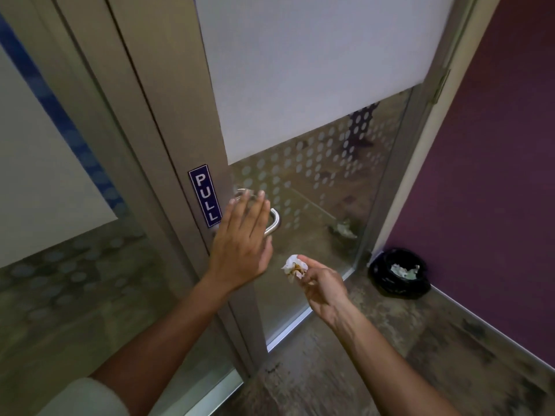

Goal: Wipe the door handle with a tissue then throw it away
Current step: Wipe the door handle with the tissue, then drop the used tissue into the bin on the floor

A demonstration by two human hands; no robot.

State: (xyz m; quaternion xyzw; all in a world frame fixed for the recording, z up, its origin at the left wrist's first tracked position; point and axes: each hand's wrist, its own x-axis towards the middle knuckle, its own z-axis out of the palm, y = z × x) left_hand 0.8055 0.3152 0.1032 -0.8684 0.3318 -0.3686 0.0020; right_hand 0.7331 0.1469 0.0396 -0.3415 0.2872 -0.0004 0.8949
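My right hand (322, 288) pinches the crumpled, brown-stained white tissue (295, 267) at its fingertips, near the door; my left hand (243, 238), flat and empty, covers the curved steel door handle (274, 221); wiping looks finished, so next comes carrying it right to the black-lined bin (399, 273).

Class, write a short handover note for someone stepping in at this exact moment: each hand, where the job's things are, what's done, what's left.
Left hand: open and flat, fingers extended, in front of the metal door handle beside the PULL sign; contact cannot be told.
Right hand: pinching a crumpled tissue, already brown-stained, held away from the handle.
Bin with black liner: on the floor in the corner by the purple wall, paper already inside.
Done: the stain suggests wiping has happened.
Left: carry the tissue to the bin and drop it in.
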